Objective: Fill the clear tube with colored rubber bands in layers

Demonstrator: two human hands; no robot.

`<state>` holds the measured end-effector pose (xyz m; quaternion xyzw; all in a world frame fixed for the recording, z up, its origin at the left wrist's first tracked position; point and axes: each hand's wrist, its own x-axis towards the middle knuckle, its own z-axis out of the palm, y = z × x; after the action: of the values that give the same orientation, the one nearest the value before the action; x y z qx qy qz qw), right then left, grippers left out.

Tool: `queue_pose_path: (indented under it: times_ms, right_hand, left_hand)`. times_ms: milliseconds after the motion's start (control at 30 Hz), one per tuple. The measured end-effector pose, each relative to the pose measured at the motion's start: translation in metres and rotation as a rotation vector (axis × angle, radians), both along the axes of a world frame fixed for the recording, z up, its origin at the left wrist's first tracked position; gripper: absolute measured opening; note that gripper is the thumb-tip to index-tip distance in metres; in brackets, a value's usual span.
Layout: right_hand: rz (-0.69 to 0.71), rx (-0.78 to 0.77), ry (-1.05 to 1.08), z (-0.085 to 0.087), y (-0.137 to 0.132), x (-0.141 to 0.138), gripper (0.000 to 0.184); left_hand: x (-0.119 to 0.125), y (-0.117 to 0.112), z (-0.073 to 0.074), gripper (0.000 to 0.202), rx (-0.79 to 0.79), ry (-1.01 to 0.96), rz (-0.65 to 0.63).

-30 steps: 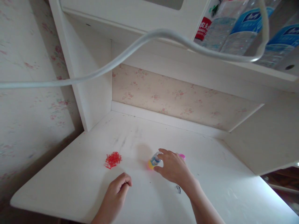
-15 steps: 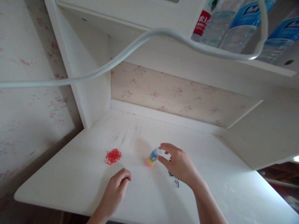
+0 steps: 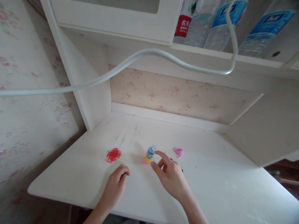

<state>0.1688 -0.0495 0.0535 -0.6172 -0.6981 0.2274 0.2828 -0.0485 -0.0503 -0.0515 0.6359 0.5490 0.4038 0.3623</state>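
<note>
A small clear bottle [image 3: 149, 153] with a blue label and yellow and pink at its lower end stands on the white tabletop. My right hand [image 3: 170, 174] is at its right side, thumb and index finger apart. Whether the fingertips touch the bottle I cannot tell. To the left, my left hand [image 3: 116, 183] rests on the table with its fingers curled closed; what it holds, if anything, is hidden. Beyond that hand lies a pile of thin red pieces [image 3: 113, 155]. Small black pieces [image 3: 182, 170] show partly behind my right hand.
A pink cap [image 3: 179, 151] sits to the right of the bottle on the white table [image 3: 210, 186]. Overhead, a white cable [image 3: 158, 53] hangs across the view, in front of a shelf with several plastic water bottles [image 3: 201, 25]. White panels stand at both sides.
My right hand has moved from the bottle's top down to its right side. The pink cap has come into sight. My left hand stays closed; the whole view has shifted slightly.
</note>
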Motion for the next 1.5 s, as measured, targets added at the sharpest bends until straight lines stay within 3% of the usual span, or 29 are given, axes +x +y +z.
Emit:
queue_pose_path:
  times_ms: [133, 233, 533, 733, 867, 1100, 1300, 1500]
  right_hand:
    - [0.021, -0.035, -0.360, 0.031, 0.020, -0.007, 0.037]
    - [0.053, -0.095, -0.563, 0.039, 0.032, -0.013, 0.039]
    - [0.210, -0.260, -0.745, 0.052, 0.049, -0.019, 0.037]
    - [0.397, -0.390, -0.743, 0.067, 0.065, -0.014, 0.043]
    - [0.550, -0.442, -0.752, 0.073, 0.077, -0.010, 0.057]
    - [0.619, -0.592, -0.766, 0.078, 0.097, -0.009, 0.073]
    - [0.524, -0.619, -0.758, 0.075, 0.100, -0.016, 0.057]
    - [0.566, -0.583, -0.713, 0.074, 0.100, -0.015, 0.040]
  left_hand:
    - [0.001, 0.000, -0.002, 0.018, 0.088, 0.062, -0.016]
    - [0.001, -0.001, -0.002, 0.018, 0.121, 0.078, -0.023]
    - [0.001, -0.002, -0.001, 0.019, 0.144, 0.079, -0.034]
    - [-0.001, -0.003, -0.002, 0.018, 0.134, 0.068, -0.039]
    - [-0.001, -0.002, 0.000, 0.018, 0.131, 0.058, -0.044]
    - [-0.001, -0.001, 0.001, 0.018, 0.121, 0.045, -0.052]
    - [-0.001, -0.001, 0.002, 0.019, 0.102, 0.045, -0.056]
    - [-0.001, -0.001, 0.002, 0.019, 0.088, 0.043, -0.064]
